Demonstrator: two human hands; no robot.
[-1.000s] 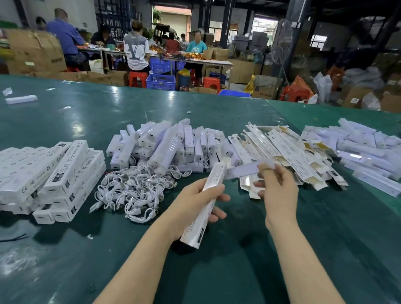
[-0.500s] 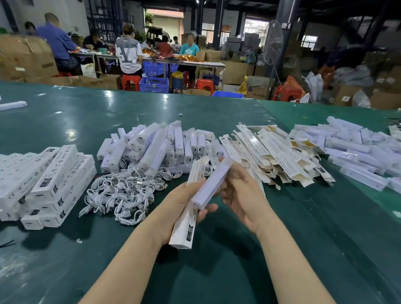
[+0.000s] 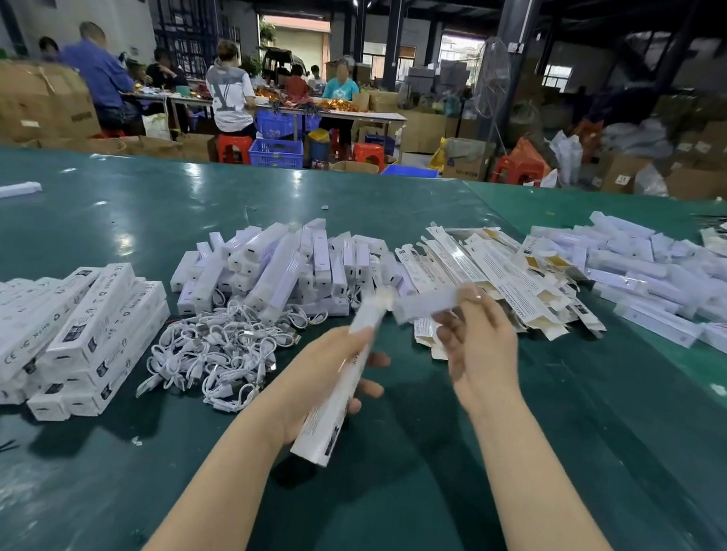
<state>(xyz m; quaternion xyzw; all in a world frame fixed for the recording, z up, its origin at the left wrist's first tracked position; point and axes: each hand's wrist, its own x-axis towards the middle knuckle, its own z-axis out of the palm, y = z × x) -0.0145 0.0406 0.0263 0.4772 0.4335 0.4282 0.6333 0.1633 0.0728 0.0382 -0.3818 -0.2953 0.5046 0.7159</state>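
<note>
My left hand (image 3: 324, 380) grips a long white carton (image 3: 338, 402), held tilted with its open top end pointing away from me. My right hand (image 3: 473, 347) pinches a white bar-shaped item (image 3: 426, 304) by its right end; the item lies nearly level, and its left end sits at the carton's top opening. Both hands hover above the green table (image 3: 425, 473). The item and the carton's top are blurred.
Packed white boxes (image 3: 69, 340) are stacked at the left. A heap of white cables (image 3: 219, 351) lies before a pile of white bars (image 3: 276, 265). Flat cartons (image 3: 503, 280) and wrapped bars (image 3: 662, 279) lie to the right. People sit at far tables.
My right hand first lifted the white bar from the pile, brought it close beside the carton, and now holds it level with its end at the carton's top opening.
</note>
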